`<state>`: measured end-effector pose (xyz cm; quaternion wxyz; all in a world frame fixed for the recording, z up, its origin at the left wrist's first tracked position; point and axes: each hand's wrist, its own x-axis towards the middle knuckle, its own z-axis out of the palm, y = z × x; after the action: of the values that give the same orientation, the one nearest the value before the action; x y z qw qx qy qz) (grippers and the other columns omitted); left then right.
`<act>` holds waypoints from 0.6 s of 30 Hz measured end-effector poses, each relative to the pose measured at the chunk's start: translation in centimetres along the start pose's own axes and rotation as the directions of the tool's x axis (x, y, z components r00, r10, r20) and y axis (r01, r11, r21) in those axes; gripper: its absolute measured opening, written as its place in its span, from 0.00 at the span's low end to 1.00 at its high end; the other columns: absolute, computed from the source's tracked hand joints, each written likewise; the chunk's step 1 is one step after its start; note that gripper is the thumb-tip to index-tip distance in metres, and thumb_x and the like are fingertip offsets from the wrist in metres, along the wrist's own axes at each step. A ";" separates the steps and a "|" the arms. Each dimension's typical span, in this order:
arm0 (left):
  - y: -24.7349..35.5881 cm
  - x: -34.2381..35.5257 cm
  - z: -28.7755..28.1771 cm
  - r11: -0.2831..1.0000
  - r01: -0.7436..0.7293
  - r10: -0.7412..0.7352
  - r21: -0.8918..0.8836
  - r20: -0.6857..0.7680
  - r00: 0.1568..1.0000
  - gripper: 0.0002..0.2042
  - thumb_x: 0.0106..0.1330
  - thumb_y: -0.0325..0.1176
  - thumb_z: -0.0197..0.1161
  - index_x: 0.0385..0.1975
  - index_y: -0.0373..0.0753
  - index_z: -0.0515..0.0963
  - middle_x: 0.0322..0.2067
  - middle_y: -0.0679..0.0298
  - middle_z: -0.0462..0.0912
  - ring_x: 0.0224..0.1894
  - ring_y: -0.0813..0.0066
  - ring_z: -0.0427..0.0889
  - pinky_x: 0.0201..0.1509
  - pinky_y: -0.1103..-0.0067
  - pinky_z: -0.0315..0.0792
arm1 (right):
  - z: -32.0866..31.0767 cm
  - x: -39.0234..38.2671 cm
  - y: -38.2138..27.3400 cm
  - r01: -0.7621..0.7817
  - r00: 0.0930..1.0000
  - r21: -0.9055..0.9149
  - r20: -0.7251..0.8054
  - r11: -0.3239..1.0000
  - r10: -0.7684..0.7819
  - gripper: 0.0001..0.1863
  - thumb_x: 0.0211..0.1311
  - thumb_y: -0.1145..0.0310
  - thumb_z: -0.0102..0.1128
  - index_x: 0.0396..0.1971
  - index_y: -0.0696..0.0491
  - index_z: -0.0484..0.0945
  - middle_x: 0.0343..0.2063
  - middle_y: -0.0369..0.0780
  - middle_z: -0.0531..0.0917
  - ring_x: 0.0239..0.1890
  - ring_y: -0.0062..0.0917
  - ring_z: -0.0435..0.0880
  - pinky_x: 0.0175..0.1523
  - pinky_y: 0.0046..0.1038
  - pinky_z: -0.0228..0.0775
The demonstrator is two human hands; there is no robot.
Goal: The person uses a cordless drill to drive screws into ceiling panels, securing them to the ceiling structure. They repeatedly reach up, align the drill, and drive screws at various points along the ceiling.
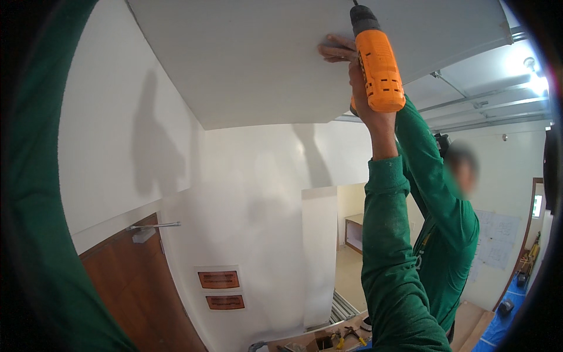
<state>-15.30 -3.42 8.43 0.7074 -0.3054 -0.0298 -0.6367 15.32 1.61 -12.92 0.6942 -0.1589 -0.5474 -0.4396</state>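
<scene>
My right hand (pixel 366 108) grips an orange and black cordless drill (pixel 378 64), held upright with a bit pointing up beside a grey ceiling board (pixel 246 58). Behind the drill, a co-worker's hand (pixel 334 51) rests against the board with fingers spread. Their green-sleeved arm (pixel 446 193) reaches up beside mine. My left sleeve (pixel 35 170) runs up along the left rim; that hand is out of the frame.
A co-worker (pixel 451 258) stands at my right. Below are a wooden surface with tools (pixel 346 337), metal channels (pixel 341 308) and a blue floor sheet (pixel 492 331). A brown door (pixel 126 276) is at lower left, and exposed ceiling framing (pixel 481 105) at upper right.
</scene>
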 end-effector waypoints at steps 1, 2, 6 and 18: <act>0.0 -0.1 0.0 1.000 0.001 -0.001 0.000 -0.002 1.000 0.30 0.59 0.44 0.71 0.60 0.44 0.70 0.58 0.53 0.70 0.65 0.51 0.66 0.69 0.55 0.60 | -0.1 0.0 -0.1 0.047 0.999 -0.049 -0.008 0.998 -0.047 0.12 0.70 0.58 0.67 0.39 0.52 0.81 0.25 0.32 0.82 0.27 0.18 0.83 0.34 0.25 0.78; 0.1 0.0 0.0 1.000 0.004 -0.004 -0.004 -0.002 1.000 0.30 0.59 0.44 0.71 0.60 0.44 0.70 0.58 0.53 0.70 0.64 0.51 0.66 0.69 0.55 0.61 | -0.3 0.1 -0.4 0.080 0.997 -0.043 0.020 0.996 -0.079 0.10 0.72 0.63 0.63 0.44 0.54 0.79 0.31 0.35 0.84 0.32 0.21 0.86 0.39 0.26 0.81; 0.2 -0.2 0.2 1.000 -0.003 0.003 -0.007 0.006 1.000 0.29 0.59 0.44 0.70 0.59 0.43 0.70 0.58 0.53 0.71 0.64 0.52 0.67 0.68 0.56 0.61 | -0.2 0.5 -0.8 0.220 0.973 0.009 0.069 0.975 -0.220 0.13 0.74 0.72 0.57 0.55 0.56 0.76 0.42 0.40 0.89 0.41 0.26 0.90 0.48 0.29 0.86; 0.6 -1.2 0.6 1.000 0.004 -0.004 -0.021 0.012 1.000 0.25 0.61 0.42 0.69 0.57 0.43 0.73 0.55 0.53 0.74 0.62 0.52 0.70 0.67 0.57 0.64 | -0.6 -0.1 -1.0 0.094 0.994 -0.067 0.065 0.993 -0.090 0.17 0.70 0.71 0.64 0.56 0.56 0.76 0.40 0.41 0.88 0.40 0.26 0.90 0.47 0.28 0.87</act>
<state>-14.77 -2.09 8.18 0.7029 -0.3163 -0.0279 -0.6365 14.88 0.67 -13.54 0.6500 -0.1713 -0.5594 -0.4850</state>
